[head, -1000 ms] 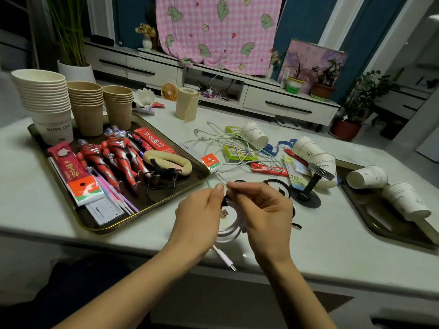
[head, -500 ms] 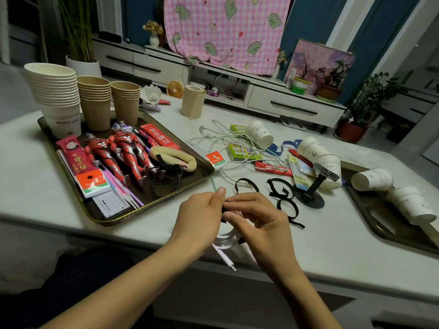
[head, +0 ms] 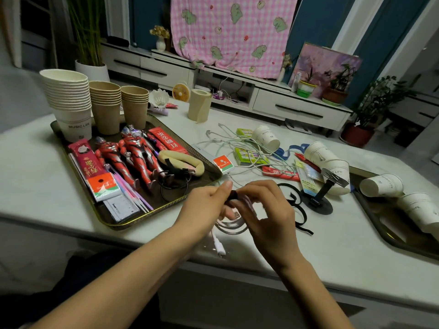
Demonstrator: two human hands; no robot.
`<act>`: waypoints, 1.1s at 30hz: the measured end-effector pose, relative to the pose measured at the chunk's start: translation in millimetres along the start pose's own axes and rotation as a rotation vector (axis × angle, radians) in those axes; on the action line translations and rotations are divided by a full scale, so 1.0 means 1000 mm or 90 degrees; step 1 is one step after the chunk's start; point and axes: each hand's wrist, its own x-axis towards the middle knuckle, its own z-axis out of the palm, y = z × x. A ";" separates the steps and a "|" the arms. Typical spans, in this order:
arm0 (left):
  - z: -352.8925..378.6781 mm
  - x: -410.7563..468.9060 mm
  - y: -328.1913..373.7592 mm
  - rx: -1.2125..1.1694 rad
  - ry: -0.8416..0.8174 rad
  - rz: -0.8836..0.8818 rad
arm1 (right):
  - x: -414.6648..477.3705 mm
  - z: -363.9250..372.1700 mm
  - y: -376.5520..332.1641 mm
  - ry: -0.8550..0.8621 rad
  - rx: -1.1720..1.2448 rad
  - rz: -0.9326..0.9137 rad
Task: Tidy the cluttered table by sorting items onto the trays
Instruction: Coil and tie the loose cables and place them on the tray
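**Head view.** The left hand (head: 206, 206) and right hand (head: 267, 211) meet above the near part of the white marble-patterned table (head: 332, 248), between the two trays. Together they hold a coiled white charging cable (head: 231, 227). The left thumb and curled fingers pinch the coil at its top. The right hand's curled fingertips pinch a small black strap (head: 234, 195) at the same spot, touching the left thumb. One white plug end (head: 219, 246) trails below the hands toward the table's near edge.

The dark gold-rimmed left tray (head: 114, 224) carries stacked paper cups (head: 69, 100), red-and-silver toy figures (head: 133, 153) and red packets. The dark right tray (head: 377, 230) holds white paper cups lying on their sides (head: 382, 185).

On the table between the trays lie a tangle of pale cables (head: 237, 143), loose black ribbons (head: 299, 218) and a black phone stand (head: 320, 198).
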 end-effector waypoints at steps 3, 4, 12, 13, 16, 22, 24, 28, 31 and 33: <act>-0.006 0.004 0.004 -0.074 0.064 0.002 | 0.006 0.015 -0.010 -0.033 0.212 0.206; -0.011 0.005 0.005 -0.082 0.094 0.008 | 0.009 0.023 -0.016 -0.056 0.292 0.265; -0.049 0.019 0.005 0.049 0.370 0.140 | 0.051 0.085 -0.045 -0.047 0.272 0.191; -0.056 0.024 0.007 0.063 0.393 0.158 | 0.062 0.093 -0.045 -0.042 0.259 0.190; -0.074 0.037 0.008 0.163 0.407 0.204 | 0.091 0.110 -0.035 -0.041 0.198 0.198; -0.098 0.043 -0.029 0.726 0.218 0.192 | 0.077 0.151 -0.010 -0.161 -0.189 0.185; -0.101 0.045 -0.040 0.846 0.154 0.143 | 0.073 0.154 -0.006 -0.168 -0.235 0.177; -0.103 0.049 -0.043 0.843 0.092 0.066 | 0.074 0.146 0.001 -0.236 -0.165 0.184; -0.107 0.049 -0.041 0.829 0.080 0.042 | 0.075 0.123 0.004 -0.179 -0.039 0.182; -0.110 0.046 -0.036 0.835 0.091 0.039 | 0.075 0.105 0.015 -0.134 0.016 0.215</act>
